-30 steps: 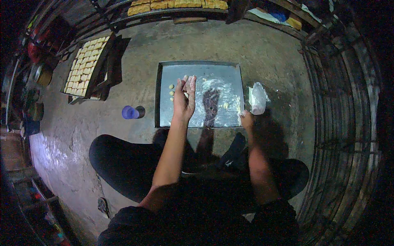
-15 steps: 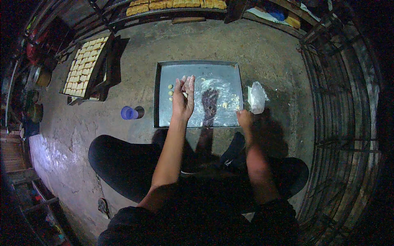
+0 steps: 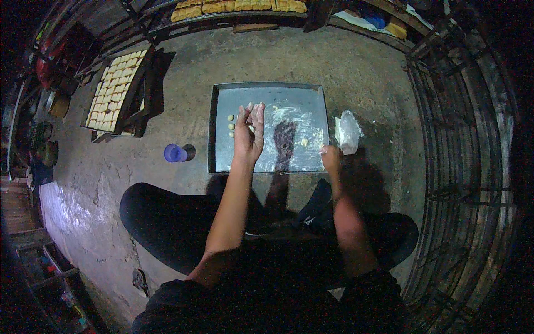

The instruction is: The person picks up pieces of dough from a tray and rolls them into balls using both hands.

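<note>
A shallow metal tray (image 3: 267, 86) dusted with white flour lies in front of me. Over its left half my left hand (image 3: 250, 131) is held up, floury fingers stretched out and slightly curved. A pale lump shows at its palm; whether it rests in the hand or on the tray I cannot tell. Several small round dough pieces (image 3: 231, 118) sit just left of that hand. At the tray's right rim my right hand (image 3: 331, 157) is closed, with a small pale piece of dough (image 3: 323, 149) at its fingertips. Another dough bit (image 3: 304, 142) lies on the flour nearby.
A clear plastic bag of white powder (image 3: 349, 132) stands right of the tray. On the left are a purple cup (image 3: 175, 153) and a tilted tray of pale dough rolls (image 3: 115, 92). Browned bread (image 3: 239, 5) lies on the far rack; a slatted rack (image 3: 461, 167) runs along the right.
My right hand has shifted slightly up and covers the spot where a dough bit lay by its fingertips. My left hand stays almost still.
</note>
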Available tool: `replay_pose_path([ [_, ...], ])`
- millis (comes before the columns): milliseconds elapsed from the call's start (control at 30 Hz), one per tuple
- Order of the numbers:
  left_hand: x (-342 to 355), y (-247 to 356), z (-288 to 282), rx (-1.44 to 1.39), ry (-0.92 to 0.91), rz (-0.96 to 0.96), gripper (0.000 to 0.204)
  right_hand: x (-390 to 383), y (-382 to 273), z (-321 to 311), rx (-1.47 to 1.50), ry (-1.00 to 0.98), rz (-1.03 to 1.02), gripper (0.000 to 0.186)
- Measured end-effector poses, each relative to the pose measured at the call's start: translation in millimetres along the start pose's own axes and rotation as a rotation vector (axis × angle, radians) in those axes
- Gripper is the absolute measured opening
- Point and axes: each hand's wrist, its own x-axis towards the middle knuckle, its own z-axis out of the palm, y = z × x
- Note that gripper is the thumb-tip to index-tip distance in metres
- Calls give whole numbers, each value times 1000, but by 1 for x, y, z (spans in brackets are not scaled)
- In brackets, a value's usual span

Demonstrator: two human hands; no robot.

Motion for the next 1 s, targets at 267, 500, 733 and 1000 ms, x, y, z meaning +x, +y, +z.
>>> replay_pose_path([
  [267, 1, 6, -10, -4, 11, 22, 45, -11, -38, -20, -75, -67, -15, 30],
  [500, 1, 7, -14, -37, 15, 25, 45, -15, -19, 6, -25, -18, 49, 31],
  [733, 4, 0, -7, -86, 13, -15, 48, 2, 21, 33, -49, 141, -32, 19],
  [1000, 6, 3, -13, -63, 28, -2, 47, 1, -3, 13, 4, 93, 94, 17],
])
